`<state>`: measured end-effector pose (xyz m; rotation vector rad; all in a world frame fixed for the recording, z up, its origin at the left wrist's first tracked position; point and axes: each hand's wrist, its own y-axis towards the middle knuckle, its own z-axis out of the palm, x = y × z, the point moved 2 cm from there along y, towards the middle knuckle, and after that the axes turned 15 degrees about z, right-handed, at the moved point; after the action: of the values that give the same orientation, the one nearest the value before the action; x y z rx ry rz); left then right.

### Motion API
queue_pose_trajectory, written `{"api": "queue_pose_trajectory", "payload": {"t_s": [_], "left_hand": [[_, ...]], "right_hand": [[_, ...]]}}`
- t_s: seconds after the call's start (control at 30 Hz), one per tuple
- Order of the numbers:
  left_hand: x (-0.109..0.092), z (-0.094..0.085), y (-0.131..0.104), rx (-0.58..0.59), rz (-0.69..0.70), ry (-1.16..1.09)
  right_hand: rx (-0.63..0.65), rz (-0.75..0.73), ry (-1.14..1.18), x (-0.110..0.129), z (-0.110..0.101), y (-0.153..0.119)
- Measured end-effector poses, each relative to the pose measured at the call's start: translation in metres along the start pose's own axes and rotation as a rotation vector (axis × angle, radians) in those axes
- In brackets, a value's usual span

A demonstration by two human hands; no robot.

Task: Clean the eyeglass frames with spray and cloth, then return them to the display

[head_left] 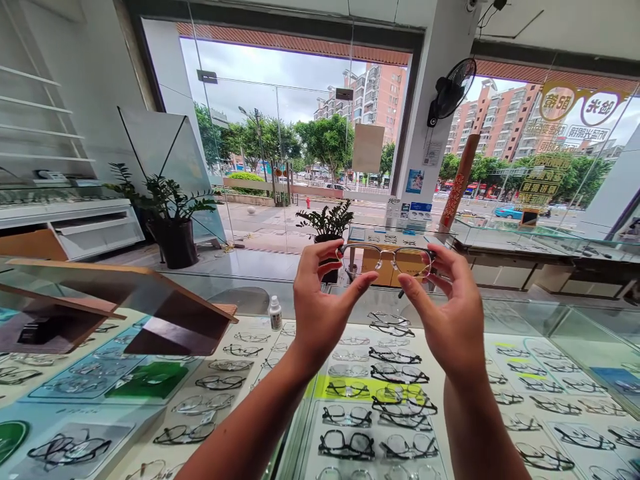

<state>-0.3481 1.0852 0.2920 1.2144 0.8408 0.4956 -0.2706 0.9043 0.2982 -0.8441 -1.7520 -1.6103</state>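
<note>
Glasses: a thin-rimmed pair of glasses [385, 259] is held up level between 2 hands, above the glass counter [525, 313].
Left hand [320, 303]: fingertips pinched on its rim end.
Right hand [450, 313]: pinched likewise; light, even pressure at both ends should avoid twisting.

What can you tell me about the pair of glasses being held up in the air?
The glasses have a thin, dark, metal-looking frame with two clear, rounded lenses joined by a slim bridge. They are held level, lenses upright, above the glass display counter. The left hand pinches the left rim and the right hand the right. One temple tip shows below the right lens.
</note>
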Motion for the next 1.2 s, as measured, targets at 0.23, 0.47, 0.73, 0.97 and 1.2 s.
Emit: {"api": "queue_pose_trajectory", "payload": {"t_s": [0.23, 0.47, 0.73, 0.97, 1.2], "left_hand": [[0.001, 0.002, -0.001, 0.064, -0.034, 0.063], [0.004, 0.002, -0.003, 0.077, -0.092, 0.065], [0.009, 0.0, -0.002, 0.001, 0.019, 0.064], [0.019, -0.004, 0.002, -0.063, 0.282, 0.133], [0.026, -0.002, 0.001, -0.061, 0.374, 0.195]], "right_hand": [[-0.076, -0.043, -0.043, 0.006, -0.002, -0.004], [-0.105, -0.121, -0.081, 0.009, 0.0, -0.005], [-0.105, -0.235, -0.023, 0.009, 0.008, -0.004], [-0.014, -0.113, 0.09, 0.004, 0.01, -0.002], [0.067, 0.155, 0.31, -0.011, 0.008, 0.014]]}}
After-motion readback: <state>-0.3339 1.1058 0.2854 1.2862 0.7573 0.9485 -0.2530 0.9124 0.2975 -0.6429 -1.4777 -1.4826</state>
